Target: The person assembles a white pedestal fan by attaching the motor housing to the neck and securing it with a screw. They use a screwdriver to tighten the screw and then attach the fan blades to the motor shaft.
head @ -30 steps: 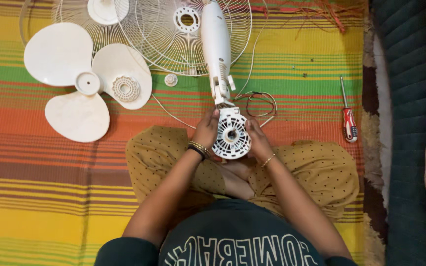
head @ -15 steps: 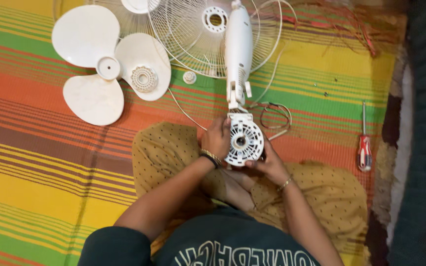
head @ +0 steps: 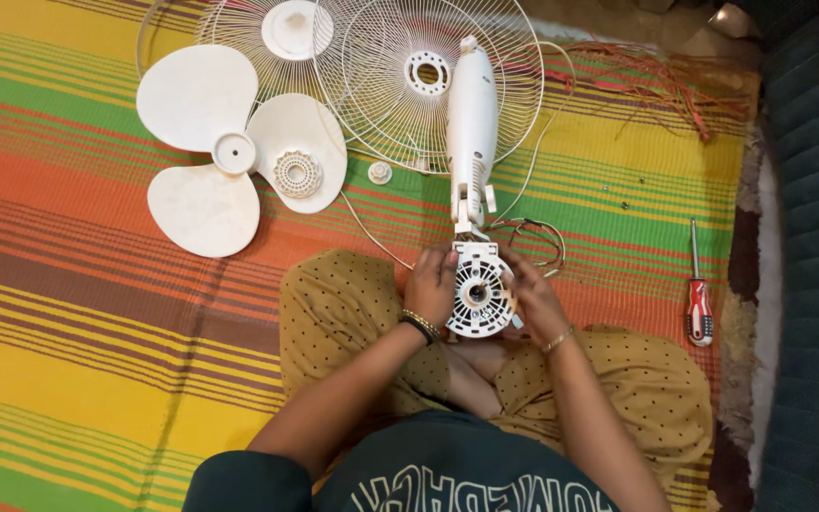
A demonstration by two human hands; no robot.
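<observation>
White motor housing (head: 478, 292) gripped on both sides over the lap, left hand (head: 431, 283) and right hand (head: 535, 299) clasped around it. Already stripped off and laid on striped mat (head: 97, 313): fan blade (head: 229, 152), grilles (head: 400, 76). Screwdriver (head: 699, 303) lying well apart, untouched.

I see a floor covered by a woven mat (head: 78, 313) striped in yellow, orange, green and brown. Its frayed red fringe (head: 656, 81) lies at the far right edge. Along the right runs a dark teal quilted cushion (head: 808, 237), with a strip of bare floor (head: 618, 14) beyond it. The light is soft and even.
</observation>
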